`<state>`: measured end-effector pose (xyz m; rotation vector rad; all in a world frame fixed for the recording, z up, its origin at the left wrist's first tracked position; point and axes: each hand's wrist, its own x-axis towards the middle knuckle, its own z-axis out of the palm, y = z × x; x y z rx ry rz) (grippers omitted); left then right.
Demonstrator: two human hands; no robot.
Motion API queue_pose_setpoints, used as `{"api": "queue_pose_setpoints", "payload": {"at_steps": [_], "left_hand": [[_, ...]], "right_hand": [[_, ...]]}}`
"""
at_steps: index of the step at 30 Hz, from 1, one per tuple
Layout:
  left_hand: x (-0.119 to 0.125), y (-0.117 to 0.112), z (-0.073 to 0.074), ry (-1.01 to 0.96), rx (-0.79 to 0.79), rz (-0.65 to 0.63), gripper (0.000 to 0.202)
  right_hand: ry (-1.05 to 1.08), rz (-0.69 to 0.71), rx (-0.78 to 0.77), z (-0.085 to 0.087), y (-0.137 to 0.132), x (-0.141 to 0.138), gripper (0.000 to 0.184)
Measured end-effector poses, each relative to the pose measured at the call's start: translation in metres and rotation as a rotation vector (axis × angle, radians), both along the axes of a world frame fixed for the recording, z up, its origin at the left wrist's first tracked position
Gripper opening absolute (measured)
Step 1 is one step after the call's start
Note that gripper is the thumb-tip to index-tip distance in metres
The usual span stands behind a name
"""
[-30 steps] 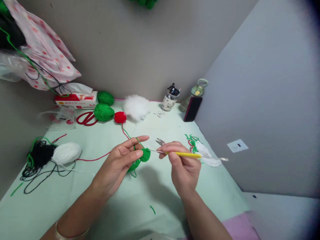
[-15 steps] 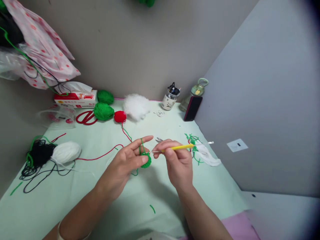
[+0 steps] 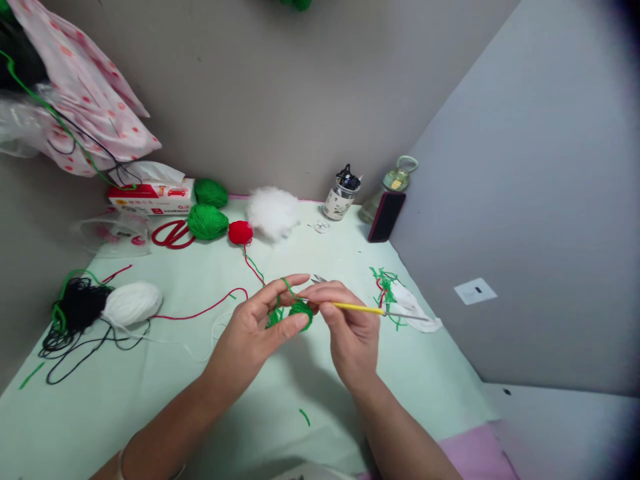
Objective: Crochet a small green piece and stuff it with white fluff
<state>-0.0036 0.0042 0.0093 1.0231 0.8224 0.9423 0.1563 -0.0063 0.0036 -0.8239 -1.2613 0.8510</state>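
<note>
Head view is showing the left hand (image 3: 253,330) pinching a small green crochet piece (image 3: 301,313) between thumb and fingers, held above the table (image 3: 150,400) nearer the person than the red yarn ball (image 3: 241,232), the green strand (image 3: 287,284) running over the raised forefinger. The right hand (image 3: 350,333), right of that ball, is gripping a yellow crochet hook (image 3: 357,309) pen-style, tip at the piece. Working the stitch well is probably demanding even strand tension and a pinch close beside the tip.
</note>
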Motion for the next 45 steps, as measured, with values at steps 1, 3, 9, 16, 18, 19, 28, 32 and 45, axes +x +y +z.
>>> {"api": "queue_pose_setpoints", "payload": {"at_steps": [1,3,9,16,18,19,28,32,45], "left_hand": [[-0.001,0.0,0.0,0.001,0.005,-0.011,0.041],[-0.003,0.001,0.001,-0.022,0.003,-0.026,0.039],[-0.005,0.002,-0.001,-0.019,-0.005,0.0,0.042],[-0.006,0.004,0.002,0.039,0.037,0.02,0.039],[-0.006,0.003,0.005,0.054,0.044,0.024,0.037],[-0.007,0.003,0.006,0.063,0.045,0.027,0.036],[-0.007,0.001,0.012,0.261,0.136,0.134,0.033],[-0.002,-0.002,0.012,0.303,0.184,0.264,0.036],[-0.001,0.005,0.01,-0.225,-0.173,0.031,0.038]], "right_hand": [[0.024,-0.001,-0.016,0.0,0.0,0.001,0.016],[0.106,0.024,-0.087,-0.001,0.002,0.004,0.016],[0.293,0.109,-0.253,0.003,0.006,0.004,0.017],[0.272,0.131,-0.266,0.007,0.006,0.007,0.024],[0.221,0.125,-0.244,0.007,0.005,0.009,0.023],[0.186,0.12,-0.222,0.007,0.005,0.01,0.023],[-0.245,-0.009,0.095,0.008,-0.007,0.011,0.025],[-0.564,-0.099,0.393,-0.003,-0.008,0.011,0.035],[0.025,0.0,0.028,0.008,0.0,0.006,0.018]]}}
